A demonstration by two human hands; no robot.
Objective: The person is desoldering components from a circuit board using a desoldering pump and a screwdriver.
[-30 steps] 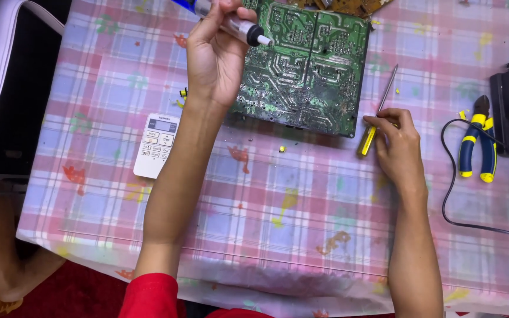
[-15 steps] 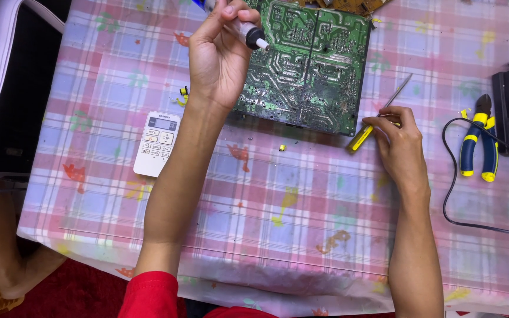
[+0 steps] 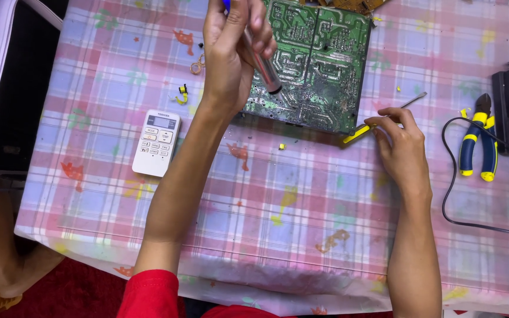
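Board (image 3: 316, 65) lies at the table's far edge, left hand (image 3: 231, 53) gripping a metal tool (image 3: 264, 69) slanted onto it, right hand (image 3: 400, 138) pinching a yellow-handled screwdriver (image 3: 378, 121) just off its near right corner.

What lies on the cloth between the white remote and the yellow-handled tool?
In the head view, between the remote and the tool: the left forearm and a small yellow bit.

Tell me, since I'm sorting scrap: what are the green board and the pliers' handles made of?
Green board: apparently rigid laminate with glossy green coating; pale metallic traces and dull solder spots show. Pliers: dark metal head, handles seemingly sleeved in blue-and-yellow plastic or rubber, matte.
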